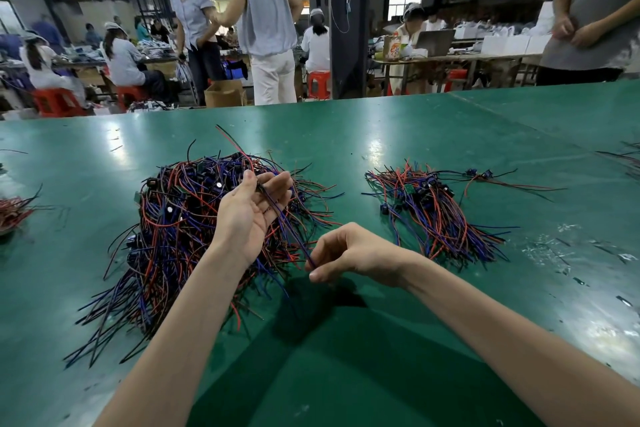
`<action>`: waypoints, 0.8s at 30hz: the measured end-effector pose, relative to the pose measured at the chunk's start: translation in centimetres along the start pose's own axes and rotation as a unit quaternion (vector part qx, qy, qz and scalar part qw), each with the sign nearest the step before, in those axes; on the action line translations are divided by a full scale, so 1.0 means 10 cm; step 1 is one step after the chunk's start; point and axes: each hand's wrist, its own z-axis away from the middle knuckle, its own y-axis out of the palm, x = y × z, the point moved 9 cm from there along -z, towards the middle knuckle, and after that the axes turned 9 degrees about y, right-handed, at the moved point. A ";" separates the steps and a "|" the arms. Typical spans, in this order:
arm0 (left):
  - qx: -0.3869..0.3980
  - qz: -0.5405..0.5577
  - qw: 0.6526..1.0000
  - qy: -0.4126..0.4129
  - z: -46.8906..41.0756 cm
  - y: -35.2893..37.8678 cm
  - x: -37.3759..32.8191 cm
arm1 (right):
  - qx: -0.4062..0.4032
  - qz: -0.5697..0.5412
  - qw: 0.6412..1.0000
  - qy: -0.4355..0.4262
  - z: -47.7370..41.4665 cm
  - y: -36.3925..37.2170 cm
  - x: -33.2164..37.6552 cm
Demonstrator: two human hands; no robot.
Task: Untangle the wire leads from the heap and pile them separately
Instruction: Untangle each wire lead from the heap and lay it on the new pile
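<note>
Left hand (249, 208) palm-up over tangled red/blue/black heap (173, 218), gripping one dark blue lead (291, 234); right hand (349, 253) pinches its lower end. Separate pile (433, 211) lies toward the bench (381, 135) right edge.

Both forearms (194, 291), left hand (247, 215) and right hand (349, 253) are bare.

No writing legible from where I stand.
The colourful carton (392, 47) on the far table (460, 58) carries print, but it is too small and blurred to make out; the white boxes (512, 44) beside the laptop (434, 42) show no lettering I can read; any marking among the wire leads (180, 218) on the green counter (381, 135) is too tiny to tell.
</note>
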 end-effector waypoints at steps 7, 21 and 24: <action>-0.013 0.002 1.000 0.000 -0.02 -0.04 0.00 | 0.009 -0.061 0.997 0.035 -0.02 -0.08 -0.06; -0.024 -0.078 0.996 0.020 -0.10 0.01 -0.10 | -0.015 -0.104 0.994 -0.001 -0.08 -0.11 -0.11; -0.035 -0.110 0.993 0.020 -0.23 0.19 -0.21 | -0.044 -0.069 0.997 -0.013 -0.11 -0.13 -0.12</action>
